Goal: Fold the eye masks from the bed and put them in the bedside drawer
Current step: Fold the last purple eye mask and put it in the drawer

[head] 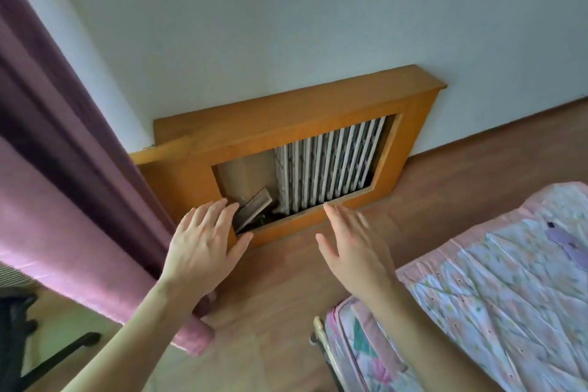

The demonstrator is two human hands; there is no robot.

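Observation:
My left hand [203,242] and my right hand [353,248] are both held out in front of me, palms down, fingers spread, holding nothing. They hover above the wooden floor in front of a wooden radiator cover. The bed [496,296] with a pastel patterned quilt lies at the lower right. A lilac piece of fabric [569,243], possibly an eye mask, lies on the quilt near the right edge. No bedside drawer is in view.
A wooden radiator cover [302,134] stands against the white wall, with a white radiator [331,165] showing through its opening. A purple curtain [63,184] hangs at the left. A dark chair base [47,356] sits at the lower left. Wooden floor [270,312] runs between curtain and bed.

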